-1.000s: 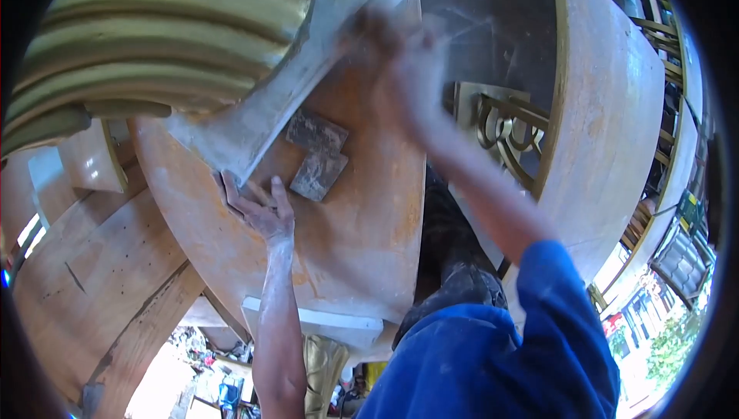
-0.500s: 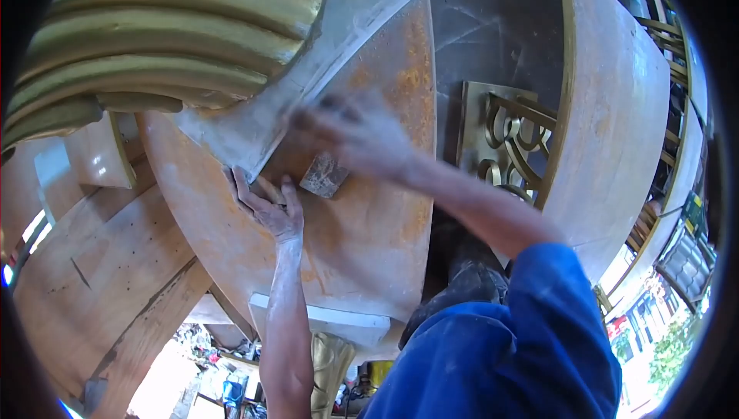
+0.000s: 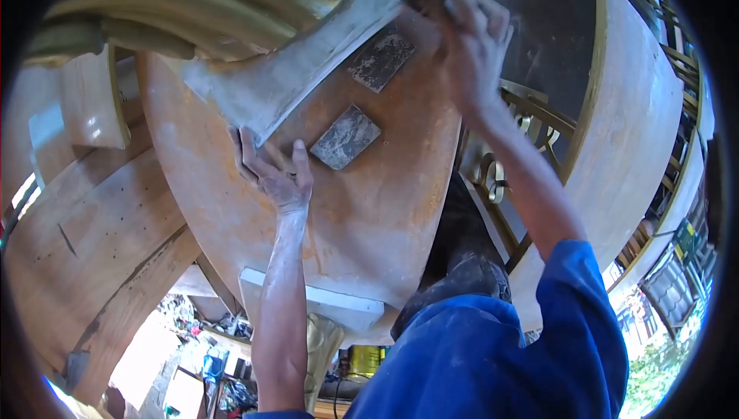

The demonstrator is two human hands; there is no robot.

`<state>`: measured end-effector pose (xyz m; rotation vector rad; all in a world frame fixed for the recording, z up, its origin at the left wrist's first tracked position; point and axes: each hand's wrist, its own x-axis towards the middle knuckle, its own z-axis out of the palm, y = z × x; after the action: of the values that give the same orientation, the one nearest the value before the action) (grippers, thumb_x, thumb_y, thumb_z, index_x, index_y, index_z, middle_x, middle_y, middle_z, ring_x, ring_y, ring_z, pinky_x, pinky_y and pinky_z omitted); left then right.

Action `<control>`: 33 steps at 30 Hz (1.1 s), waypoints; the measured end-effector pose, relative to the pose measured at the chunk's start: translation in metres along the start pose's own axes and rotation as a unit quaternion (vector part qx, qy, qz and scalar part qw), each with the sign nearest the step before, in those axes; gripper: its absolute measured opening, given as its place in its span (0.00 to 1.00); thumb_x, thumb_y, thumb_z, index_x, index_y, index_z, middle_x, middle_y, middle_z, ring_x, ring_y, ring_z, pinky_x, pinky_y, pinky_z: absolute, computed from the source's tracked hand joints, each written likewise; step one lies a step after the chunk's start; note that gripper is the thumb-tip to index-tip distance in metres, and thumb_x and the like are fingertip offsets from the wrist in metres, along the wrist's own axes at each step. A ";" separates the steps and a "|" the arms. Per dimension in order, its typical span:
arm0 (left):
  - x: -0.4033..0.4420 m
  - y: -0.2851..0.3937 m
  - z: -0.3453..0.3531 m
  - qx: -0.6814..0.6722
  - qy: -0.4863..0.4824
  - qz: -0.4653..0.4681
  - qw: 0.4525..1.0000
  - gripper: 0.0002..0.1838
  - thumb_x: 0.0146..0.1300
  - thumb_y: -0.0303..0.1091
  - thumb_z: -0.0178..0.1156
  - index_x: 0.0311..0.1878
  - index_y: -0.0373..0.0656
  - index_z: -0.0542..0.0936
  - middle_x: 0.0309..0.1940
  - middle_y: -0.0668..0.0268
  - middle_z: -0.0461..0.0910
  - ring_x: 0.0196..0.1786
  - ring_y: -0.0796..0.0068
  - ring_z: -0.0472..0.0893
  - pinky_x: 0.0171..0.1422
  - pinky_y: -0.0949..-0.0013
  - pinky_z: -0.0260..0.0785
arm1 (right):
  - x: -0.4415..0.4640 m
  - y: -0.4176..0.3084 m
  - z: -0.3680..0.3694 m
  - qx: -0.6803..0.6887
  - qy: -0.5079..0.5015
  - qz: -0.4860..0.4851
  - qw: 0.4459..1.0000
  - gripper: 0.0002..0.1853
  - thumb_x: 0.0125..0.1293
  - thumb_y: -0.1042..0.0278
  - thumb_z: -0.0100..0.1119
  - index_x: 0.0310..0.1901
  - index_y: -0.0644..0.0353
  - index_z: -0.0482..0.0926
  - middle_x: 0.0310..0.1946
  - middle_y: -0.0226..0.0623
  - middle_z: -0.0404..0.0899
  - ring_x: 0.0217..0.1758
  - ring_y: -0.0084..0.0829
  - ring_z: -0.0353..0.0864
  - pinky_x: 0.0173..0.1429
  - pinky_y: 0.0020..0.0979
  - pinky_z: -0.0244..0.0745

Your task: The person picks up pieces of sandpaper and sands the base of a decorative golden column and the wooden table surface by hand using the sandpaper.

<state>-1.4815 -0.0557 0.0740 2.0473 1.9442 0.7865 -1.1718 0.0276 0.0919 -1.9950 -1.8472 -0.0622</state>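
Observation:
A golden fluted piece stands at top left on a pale grey-white base slab with curved edges. My left hand rests its fingertips against the slab's near corner, thumb spread apart. At the slab's far right end, my right hand presses bent fingers on the edge; they close around something small and dark, mostly hidden. Between my hands, two flat dark rectangular pieces with pale scuffs lie on the brown wooden board: a nearer piece and a farther piece close to the slab's edge.
The worn brown board has curved sides. Below my left forearm sits a white slab on a golden support. Another curved wooden panel stands at right, with golden scrollwork beside it. Large wooden panels lean at left.
My right hand has moved up and right along the slab's edge, uncovering the farther dark piece. My left hand stays at the corner. The whole view has shifted a little.

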 end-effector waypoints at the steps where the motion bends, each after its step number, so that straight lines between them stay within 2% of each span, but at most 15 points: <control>1: 0.003 0.000 0.001 0.000 0.008 0.002 1.000 0.46 0.65 0.41 0.67 0.82 0.41 0.57 0.82 0.46 0.54 0.82 0.41 0.58 0.84 0.48 0.51 | -0.014 -0.021 0.006 0.028 -0.015 -0.022 0.999 0.25 0.69 0.57 0.62 0.68 0.37 0.80 0.74 0.19 0.70 0.62 0.34 0.71 0.67 0.45 0.67; 3: 0.004 -0.003 0.003 0.004 0.014 0.013 1.000 0.46 0.65 0.41 0.67 0.82 0.40 0.58 0.82 0.44 0.56 0.81 0.41 0.59 0.83 0.49 0.52 | -0.044 -0.069 0.023 0.054 -0.022 -0.044 0.997 0.25 0.70 0.57 0.62 0.68 0.37 0.79 0.73 0.20 0.70 0.62 0.33 0.70 0.68 0.45 0.67; 5: 0.000 -0.008 0.000 0.015 0.004 0.024 1.000 0.46 0.64 0.41 0.68 0.81 0.39 0.59 0.81 0.43 0.57 0.80 0.42 0.61 0.82 0.51 0.53 | -0.060 -0.094 0.032 -0.001 0.024 -0.224 0.974 0.28 0.67 0.50 0.65 0.69 0.39 0.78 0.73 0.24 0.71 0.65 0.36 0.70 0.69 0.44 0.64; 8: 0.010 0.000 0.008 0.001 0.006 0.019 1.000 0.45 0.64 0.41 0.67 0.81 0.39 0.59 0.81 0.43 0.57 0.80 0.42 0.61 0.83 0.51 0.53 | -0.036 -0.048 0.027 0.054 -0.162 -0.164 0.972 0.32 0.65 0.49 0.67 0.71 0.39 0.76 0.74 0.25 0.69 0.67 0.35 0.68 0.68 0.43 0.64; 10: 0.000 0.002 0.000 0.002 0.008 -0.005 1.000 0.45 0.63 0.41 0.66 0.81 0.39 0.59 0.81 0.43 0.57 0.80 0.42 0.60 0.83 0.51 0.52 | -0.037 -0.062 0.020 0.338 0.008 0.155 0.928 0.33 0.67 0.49 0.65 0.74 0.40 0.73 0.76 0.26 0.67 0.67 0.35 0.68 0.65 0.43 0.68; 12: -0.003 -0.001 0.000 0.000 0.012 -0.003 1.000 0.45 0.63 0.41 0.66 0.81 0.39 0.59 0.81 0.43 0.57 0.80 0.41 0.60 0.83 0.51 0.52 | -0.033 -0.049 0.017 0.043 -0.047 -0.036 0.997 0.32 0.71 0.54 0.60 0.77 0.37 0.70 0.77 0.25 0.65 0.66 0.33 0.67 0.65 0.40 0.68; 15: 0.000 -0.007 0.002 -0.002 0.011 0.019 1.000 0.45 0.63 0.42 0.66 0.81 0.39 0.60 0.81 0.43 0.57 0.80 0.41 0.61 0.83 0.51 0.52 | -0.056 -0.087 0.028 -0.022 0.008 -0.222 0.975 0.32 0.72 0.51 0.59 0.77 0.36 0.70 0.78 0.24 0.65 0.66 0.33 0.67 0.67 0.40 0.64; 17: 0.002 -0.003 0.002 -0.006 0.002 0.018 1.000 0.45 0.64 0.42 0.66 0.81 0.39 0.59 0.81 0.43 0.57 0.80 0.41 0.60 0.83 0.50 0.51 | -0.036 -0.043 0.022 0.045 -0.096 -0.272 0.957 0.30 0.71 0.53 0.60 0.75 0.37 0.73 0.78 0.19 0.63 0.66 0.33 0.67 0.67 0.42 0.63; 18: 0.006 -0.001 0.006 -0.008 0.003 0.014 1.000 0.45 0.65 0.43 0.66 0.81 0.40 0.59 0.82 0.44 0.56 0.81 0.42 0.59 0.84 0.49 0.51 | -0.027 -0.016 0.027 0.042 -0.098 -0.274 0.956 0.30 0.71 0.53 0.60 0.75 0.37 0.73 0.78 0.19 0.63 0.66 0.33 0.67 0.67 0.42 0.63; 20: -0.001 -0.001 0.001 0.000 -0.001 -0.005 1.000 0.45 0.67 0.43 0.65 0.82 0.40 0.57 0.82 0.45 0.54 0.82 0.42 0.58 0.84 0.48 0.51 | -0.023 0.013 0.037 0.108 -0.004 -0.064 0.992 0.30 0.71 0.56 0.60 0.75 0.36 0.72 0.79 0.14 0.61 0.67 0.35 0.67 0.66 0.44 0.65; 22: -0.010 -0.005 -0.005 0.004 -0.002 -0.004 1.000 0.45 0.66 0.43 0.66 0.82 0.40 0.58 0.82 0.44 0.56 0.81 0.42 0.59 0.84 0.49 0.51 | -0.037 -0.042 0.024 0.191 -0.061 -0.003 0.980 0.31 0.71 0.58 0.60 0.76 0.34 0.71 0.78 0.12 0.61 0.67 0.35 0.67 0.67 0.44 0.67; 25: -0.001 -0.009 0.002 0.004 0.017 0.028 0.999 0.45 0.62 0.43 0.68 0.80 0.38 0.61 0.80 0.43 0.59 0.79 0.42 0.63 0.82 0.51 0.52 | -0.055 -0.096 0.026 0.037 -0.038 -0.239 0.970 0.34 0.68 0.66 0.62 0.76 0.38 0.71 0.73 0.25 0.71 0.64 0.35 0.73 0.63 0.42 0.71; 27: 0.003 -0.005 0.003 0.000 0.015 0.028 1.000 0.46 0.62 0.43 0.68 0.80 0.38 0.61 0.80 0.43 0.59 0.79 0.42 0.63 0.82 0.51 0.52 | -0.033 -0.067 0.015 0.080 -0.058 -0.286 0.953 0.33 0.67 0.67 0.62 0.75 0.38 0.72 0.68 0.26 0.75 0.61 0.37 0.73 0.62 0.42 0.71; 30: -0.001 -0.006 0.006 -0.008 0.028 0.002 1.000 0.46 0.62 0.43 0.68 0.80 0.38 0.61 0.80 0.43 0.59 0.79 0.43 0.63 0.82 0.51 0.52 | -0.005 0.016 0.017 0.083 -0.223 0.007 0.971 0.28 0.69 0.67 0.60 0.70 0.32 0.76 0.73 0.20 0.67 0.63 0.32 0.67 0.56 0.45 0.70; 33: -0.012 -0.011 0.000 0.002 0.019 -0.005 1.000 0.46 0.62 0.43 0.68 0.80 0.38 0.61 0.80 0.43 0.59 0.79 0.43 0.63 0.82 0.51 0.52 | -0.001 -0.043 -0.007 -0.103 -0.007 -0.065 0.993 0.24 0.70 0.67 0.60 0.66 0.33 0.79 0.73 0.20 0.68 0.62 0.32 0.68 0.52 0.46 0.70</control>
<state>-1.4911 -0.0665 0.0657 2.0379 1.9757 0.8262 -1.2112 0.0258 0.1098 -2.0094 -2.0507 -0.2892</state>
